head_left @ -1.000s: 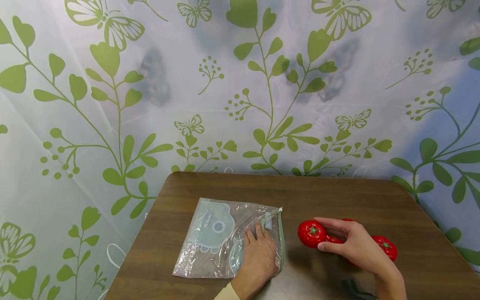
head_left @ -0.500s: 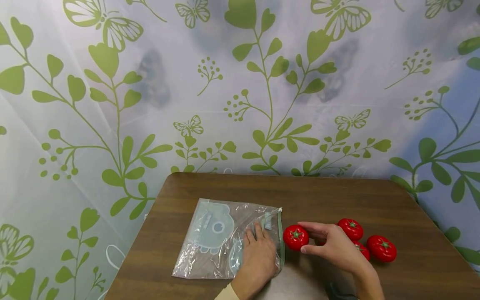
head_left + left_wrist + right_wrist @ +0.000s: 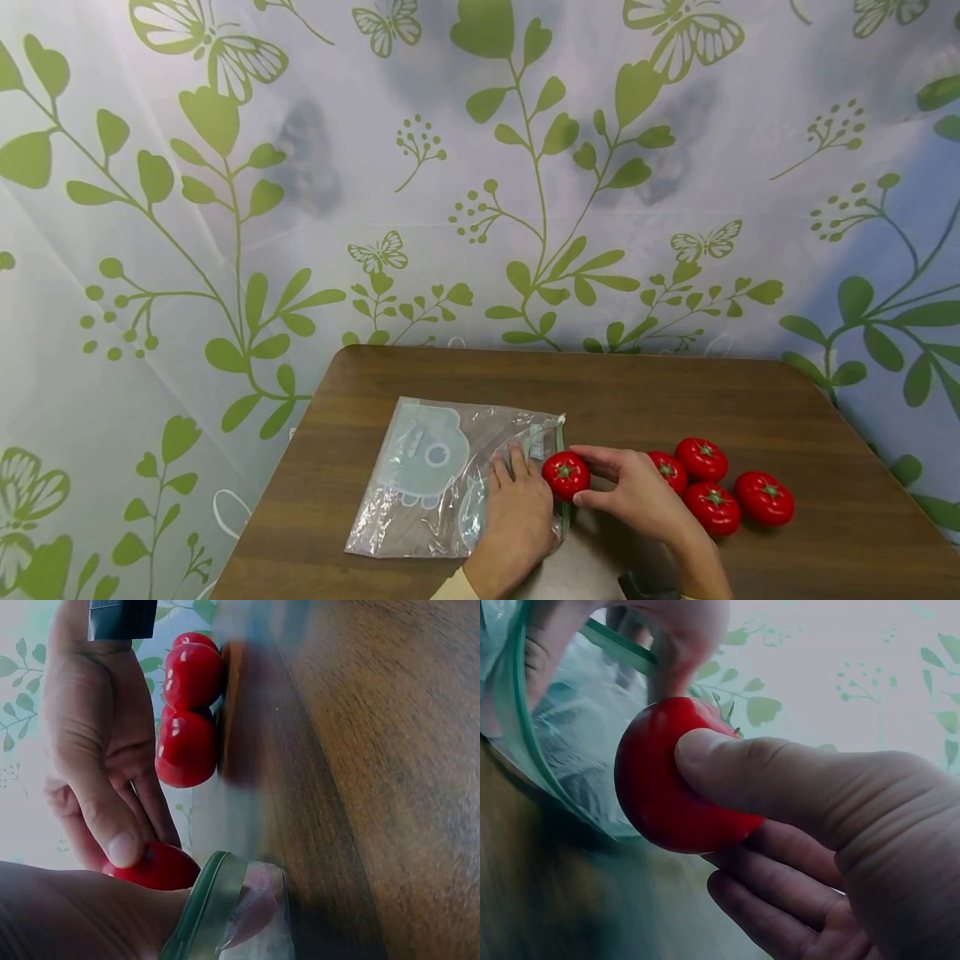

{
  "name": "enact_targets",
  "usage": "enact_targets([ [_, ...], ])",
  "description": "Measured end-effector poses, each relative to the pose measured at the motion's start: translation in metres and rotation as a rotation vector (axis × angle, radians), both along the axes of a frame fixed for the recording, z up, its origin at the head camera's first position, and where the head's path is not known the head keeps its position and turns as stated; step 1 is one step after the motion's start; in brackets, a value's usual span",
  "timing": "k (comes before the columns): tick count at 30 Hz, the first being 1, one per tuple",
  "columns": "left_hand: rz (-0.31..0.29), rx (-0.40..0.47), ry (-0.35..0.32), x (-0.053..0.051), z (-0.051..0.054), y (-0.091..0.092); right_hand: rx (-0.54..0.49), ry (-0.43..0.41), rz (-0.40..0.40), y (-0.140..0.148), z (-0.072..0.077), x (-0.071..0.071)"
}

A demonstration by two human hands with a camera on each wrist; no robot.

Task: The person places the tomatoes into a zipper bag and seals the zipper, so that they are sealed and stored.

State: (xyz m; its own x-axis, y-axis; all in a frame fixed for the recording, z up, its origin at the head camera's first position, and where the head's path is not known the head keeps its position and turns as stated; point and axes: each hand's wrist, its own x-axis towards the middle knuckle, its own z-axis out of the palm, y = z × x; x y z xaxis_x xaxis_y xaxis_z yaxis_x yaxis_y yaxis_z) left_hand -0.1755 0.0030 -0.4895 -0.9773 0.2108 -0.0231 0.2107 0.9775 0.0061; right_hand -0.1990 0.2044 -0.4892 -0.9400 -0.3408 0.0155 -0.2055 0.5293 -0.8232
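Observation:
A glossy red tomato [image 3: 566,476] with a green star-shaped top is pinched by my right hand [image 3: 637,492] between thumb and fingers. It is at the green-edged mouth of a clear plastic zip bag [image 3: 386,521], whose mouth gapes in the right wrist view. My left hand [image 3: 517,504] lies over the bag near that mouth, fingers spread and fairly straight. The green zip edge [image 3: 196,907] runs beside the left hand in the left wrist view. How far the left thumb reaches into the bag is hard to tell.
Several more red tomatoes [image 3: 763,498] sit clustered right of my right hand on the brown wooden table [image 3: 480,367]. Behind the table hangs a pale curtain [image 3: 420,75] with green leaves and butterflies. A light blue cartoon print [image 3: 427,450] marks the bag.
My right hand has carried the tomato leftward from the cluster to the bag's mouth. The left hand has stayed on the bag.

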Motion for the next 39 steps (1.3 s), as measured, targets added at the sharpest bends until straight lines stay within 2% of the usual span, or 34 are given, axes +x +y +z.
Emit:
enact_targets([
  [9, 0.011, -0.006, 0.003, 0.001, 0.001, 0.001, 0.047, -0.004, 0.003, -0.013, -0.004, -0.003],
  [15, 0.008, -0.014, 0.006, 0.002, 0.002, 0.001, 0.091, 0.049, 0.029, -0.021, -0.006, -0.002],
  [20, 0.003, -0.039, 0.042, 0.002, 0.0, 0.001, 0.122, 0.109, 0.027, -0.027, -0.008, -0.003],
  [28, -0.01, -0.057, 0.092, 0.003, -0.001, 0.001, 0.17, 0.148, 0.029, -0.038, -0.011, -0.006],
  [39, 0.009, -0.033, 0.073, 0.003, 0.002, 0.003, 0.108, 0.091, 0.054, -0.025, -0.012, -0.005],
])
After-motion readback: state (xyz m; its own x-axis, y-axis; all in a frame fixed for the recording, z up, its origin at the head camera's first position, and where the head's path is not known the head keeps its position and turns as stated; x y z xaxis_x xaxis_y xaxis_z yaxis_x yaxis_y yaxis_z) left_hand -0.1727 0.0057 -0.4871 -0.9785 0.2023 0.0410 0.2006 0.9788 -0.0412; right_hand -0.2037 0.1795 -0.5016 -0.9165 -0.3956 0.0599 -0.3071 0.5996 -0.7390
